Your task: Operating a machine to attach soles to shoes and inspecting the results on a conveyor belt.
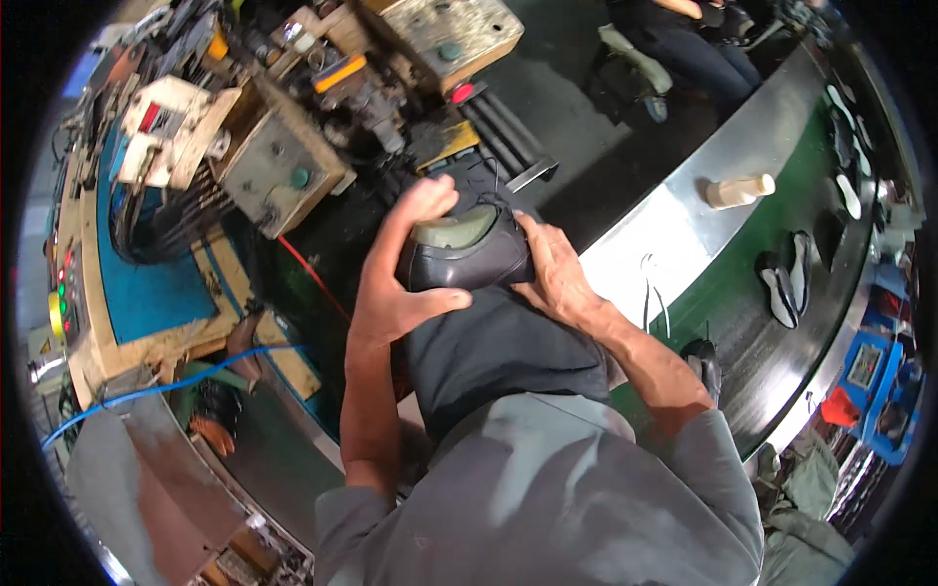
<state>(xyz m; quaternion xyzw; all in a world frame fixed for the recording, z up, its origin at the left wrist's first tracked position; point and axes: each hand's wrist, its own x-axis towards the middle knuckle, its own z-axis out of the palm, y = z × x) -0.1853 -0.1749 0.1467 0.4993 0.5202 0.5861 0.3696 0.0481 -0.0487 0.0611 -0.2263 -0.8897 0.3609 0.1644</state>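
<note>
A black leather shoe (pixel 467 264) is between my hands, just above my knees, with its heel end facing me. Inside its opening a green shoe last (pixel 457 230) shows. My left hand (pixel 384 295) curves around the shoe's left side, its thumb stretched along the near lower edge and its fingers bent at the far side. Against the right side rest the fingers of my right hand (pixel 555 269), with the thumb low near the sole. A thin black lace (pixel 495 174) sticks up beyond the shoe. The sole and toe are hidden.
A machine with a metal-topped box (pixel 278 174) stands at left, near a blue mat (pixel 156 293). To the right a metal ledge (pixel 674 210) borders a green conveyor belt (pixel 747 361) carrying shoe parts (pixel 785 283). A pale bottle (pixel 740 191) lies there. Another person (pixel 684 54) sits beyond.
</note>
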